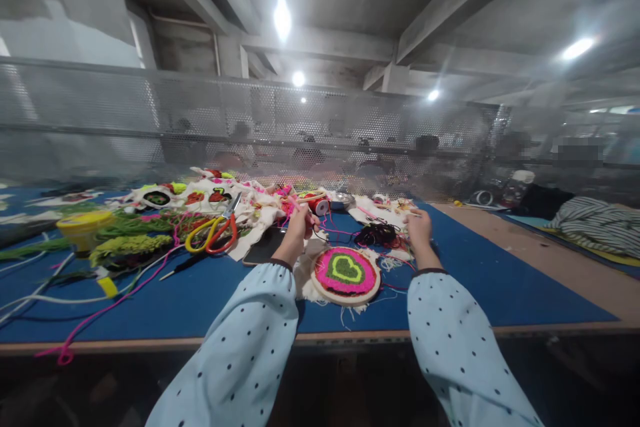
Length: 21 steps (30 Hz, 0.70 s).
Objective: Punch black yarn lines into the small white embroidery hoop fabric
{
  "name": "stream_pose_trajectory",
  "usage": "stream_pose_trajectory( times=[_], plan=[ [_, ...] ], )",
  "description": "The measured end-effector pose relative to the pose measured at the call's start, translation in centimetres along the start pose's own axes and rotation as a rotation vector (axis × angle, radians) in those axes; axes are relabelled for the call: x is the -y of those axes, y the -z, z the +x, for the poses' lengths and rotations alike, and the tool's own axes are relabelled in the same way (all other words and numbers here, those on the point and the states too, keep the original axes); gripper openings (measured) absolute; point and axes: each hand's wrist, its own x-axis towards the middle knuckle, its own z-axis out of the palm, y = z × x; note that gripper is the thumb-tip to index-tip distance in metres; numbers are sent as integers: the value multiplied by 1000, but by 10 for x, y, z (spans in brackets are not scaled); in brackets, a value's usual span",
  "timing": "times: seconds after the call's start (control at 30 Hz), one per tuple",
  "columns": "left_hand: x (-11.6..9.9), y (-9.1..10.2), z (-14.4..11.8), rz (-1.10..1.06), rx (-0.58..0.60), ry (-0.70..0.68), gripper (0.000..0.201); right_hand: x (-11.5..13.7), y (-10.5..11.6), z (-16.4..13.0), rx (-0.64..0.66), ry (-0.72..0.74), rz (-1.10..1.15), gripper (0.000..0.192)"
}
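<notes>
An embroidery hoop (345, 275) with a pink and green heart in tufted yarn lies on the blue table (200, 307) between my arms. Just beyond its left side, my left hand (299, 230) is closed around a thin stick-like tool with pink yarn running from it. My right hand (419, 227) rests on white cloth past the hoop's right side, next to a tangle of dark thread (379, 235); what its fingers hold I cannot tell. Both arms wear light blue dotted sleeves.
Scissors with orange and yellow handles (215, 232) lie left of my left hand, beside green yarn (127, 247), a yellow tub (85, 227) and embroidered cloth pieces (200, 197). A dark phone (265, 248) lies near the hoop. A perforated metal screen (320, 127) stands behind the table, with people beyond.
</notes>
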Motion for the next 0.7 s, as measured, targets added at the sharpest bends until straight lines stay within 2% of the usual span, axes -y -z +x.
stream_pose_trajectory(
  times=[0.07,0.1,0.17,0.23,0.3,0.37,0.47,0.7],
  plan=[
    [1,-1,-1,4,76,38,38,-14,25,15,-93,21,-115,25],
    [2,-1,-2,5,113,52,41,-20,37,21,-133,63,-309,25],
    [2,-3,-4,3,155,77,47,-32,56,30,-130,38,-634,24],
    [0,-4,-6,19,180,101,50,-41,67,37,-73,-33,-820,26],
    [-2,-6,-7,51,241,108,51,-45,70,39,-6,-104,-926,32],
    [-3,-8,-8,75,355,97,49,-45,69,38,36,-158,-1008,41],
    [0,-10,-7,63,466,81,46,-41,65,34,45,-211,-1099,52],
    [5,-11,-1,61,385,103,43,-39,64,29,67,-202,-1179,41]
  ],
)
